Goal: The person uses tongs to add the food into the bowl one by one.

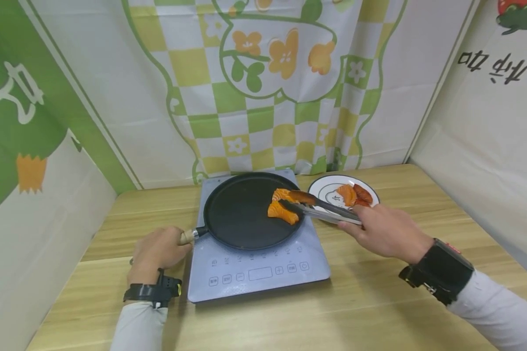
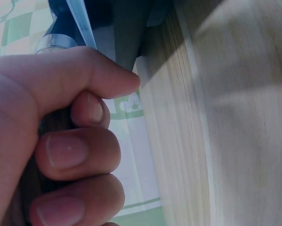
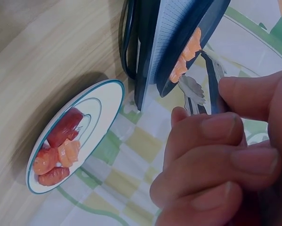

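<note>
My left hand (image 1: 160,248) grips the wooden handle (image 1: 187,237) of a flat black frying pan (image 1: 237,214); in the left wrist view its fingers (image 2: 79,153) curl round that handle. A pair of metal tongs (image 1: 334,210) is held in my right hand (image 1: 388,231), thumb on one side and fingers on the other. The tong tips stand apart at orange salmon pieces (image 1: 282,213) on the pan's right side. From the right wrist view, the scalloped tong ends (image 3: 192,89) are close beside the salmon (image 3: 185,56) at the pan's rim.
Under the pan is a pale induction cooker (image 1: 259,287) with a touch panel. Right of it, a white plate (image 1: 318,186) holds salmon (image 1: 347,195) and dark red pieces (image 3: 65,127). A checked curtain (image 1: 272,122) hangs behind the wooden table (image 1: 263,326).
</note>
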A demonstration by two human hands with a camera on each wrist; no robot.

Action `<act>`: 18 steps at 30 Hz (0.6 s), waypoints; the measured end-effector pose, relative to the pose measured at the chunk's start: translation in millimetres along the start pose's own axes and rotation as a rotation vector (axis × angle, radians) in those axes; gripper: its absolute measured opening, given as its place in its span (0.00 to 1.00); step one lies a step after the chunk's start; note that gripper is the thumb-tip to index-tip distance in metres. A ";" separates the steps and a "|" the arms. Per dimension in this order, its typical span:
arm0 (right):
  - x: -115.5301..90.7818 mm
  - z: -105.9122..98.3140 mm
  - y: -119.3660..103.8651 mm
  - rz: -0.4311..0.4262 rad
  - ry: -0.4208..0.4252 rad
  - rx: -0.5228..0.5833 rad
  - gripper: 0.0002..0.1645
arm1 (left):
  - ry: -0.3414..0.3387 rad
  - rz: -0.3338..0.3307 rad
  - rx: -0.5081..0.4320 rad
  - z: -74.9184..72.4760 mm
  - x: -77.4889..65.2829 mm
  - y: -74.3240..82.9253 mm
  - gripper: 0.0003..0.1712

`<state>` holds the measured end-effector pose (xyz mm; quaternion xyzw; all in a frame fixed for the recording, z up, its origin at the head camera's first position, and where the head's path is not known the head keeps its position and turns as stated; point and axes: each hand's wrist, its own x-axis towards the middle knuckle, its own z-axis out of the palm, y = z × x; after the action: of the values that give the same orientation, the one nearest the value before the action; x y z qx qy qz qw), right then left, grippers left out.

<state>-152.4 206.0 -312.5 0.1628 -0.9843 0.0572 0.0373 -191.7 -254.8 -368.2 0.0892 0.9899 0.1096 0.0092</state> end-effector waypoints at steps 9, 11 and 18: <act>-3.5 -2.7 5.0 0.012 -0.011 -0.008 0.28 | 0.002 -0.007 -0.001 -1.1 -0.2 0.9 0.20; -4.5 -3.6 6.1 0.018 -0.013 -0.007 0.30 | 0.004 -0.005 0.002 -1.1 0.4 0.8 0.20; -8.1 -3.4 10.7 0.012 -0.002 -0.005 0.31 | 0.000 -0.008 0.003 -1.7 1.7 1.3 0.19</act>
<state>-148.1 219.1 -311.0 0.1568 -0.9854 0.0548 0.0365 -193.2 -253.6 -366.3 0.0855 0.9904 0.1080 0.0094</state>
